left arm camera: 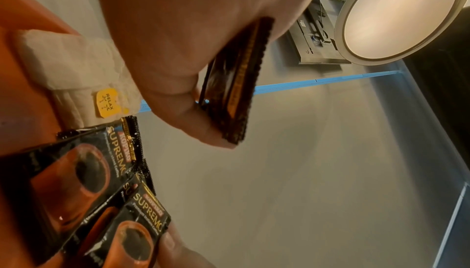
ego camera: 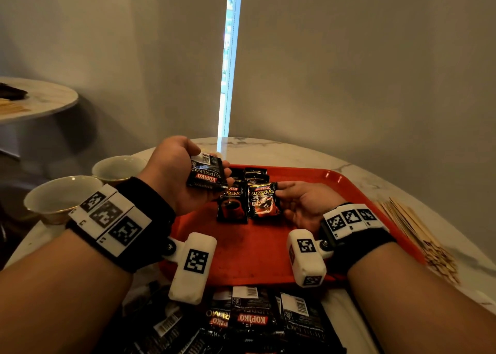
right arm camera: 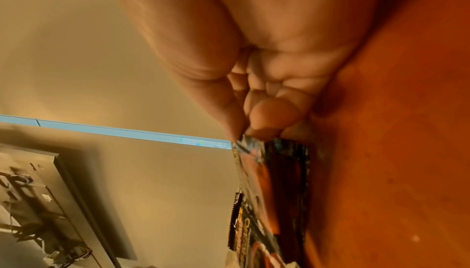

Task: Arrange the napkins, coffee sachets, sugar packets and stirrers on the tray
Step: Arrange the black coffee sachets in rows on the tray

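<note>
Holding: the left hand (ego camera: 171, 176) gripped a coffee sachet (ego camera: 206, 174) above the tray (ego camera: 268, 254).
Right hand (ego camera: 303, 203): pinched another sachet (ego camera: 264, 199) lying on the tray.
Worktop (ego camera: 295, 152): stirrers (ego camera: 413, 227) right of the tray.

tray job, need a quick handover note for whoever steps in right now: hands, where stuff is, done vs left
Left hand holds a coffee sachet above the red tray's far left part. Right hand pinches the edge of another sachet lying on the tray.
On the tray: a few sachets in overlapping rows, and napkins at the far edge.
Off the tray: a pile of sachets on the table at the near edge, wooden stirrers to the right, two cups to the left.
Done: napkins on, sachets started.
Left: the remaining sachets and the stirrers. No sugar packets can be made out.
</note>
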Tool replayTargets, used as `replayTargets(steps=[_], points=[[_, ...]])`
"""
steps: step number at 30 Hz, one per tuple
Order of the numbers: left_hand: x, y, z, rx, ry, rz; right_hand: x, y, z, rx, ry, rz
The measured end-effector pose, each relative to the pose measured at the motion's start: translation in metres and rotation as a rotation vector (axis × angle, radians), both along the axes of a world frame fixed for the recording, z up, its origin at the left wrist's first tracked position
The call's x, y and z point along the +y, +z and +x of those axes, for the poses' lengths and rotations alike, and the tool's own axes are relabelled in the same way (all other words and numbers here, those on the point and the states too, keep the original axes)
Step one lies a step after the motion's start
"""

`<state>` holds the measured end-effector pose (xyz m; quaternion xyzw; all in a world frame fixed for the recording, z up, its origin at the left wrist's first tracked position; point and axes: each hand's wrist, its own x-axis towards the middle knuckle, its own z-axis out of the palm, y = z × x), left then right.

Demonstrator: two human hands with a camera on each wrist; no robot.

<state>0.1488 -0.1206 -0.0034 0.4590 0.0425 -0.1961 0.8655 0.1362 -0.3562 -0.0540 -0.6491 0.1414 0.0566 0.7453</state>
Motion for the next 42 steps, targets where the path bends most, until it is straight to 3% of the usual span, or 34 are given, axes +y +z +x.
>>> replayTargets(steps=[26,42], points=[[0.0007,-0.0036,0.0034,0.007,-0.013,0.036,0.0056,-0.0021,-0.0036,-0.024,-0.083,-0.021],[0.0024,-0.0058,0.0079,-0.016,-0.035,0.2,0.0057,0.0011,-0.0031,-0.005,-0.114,0.001]])
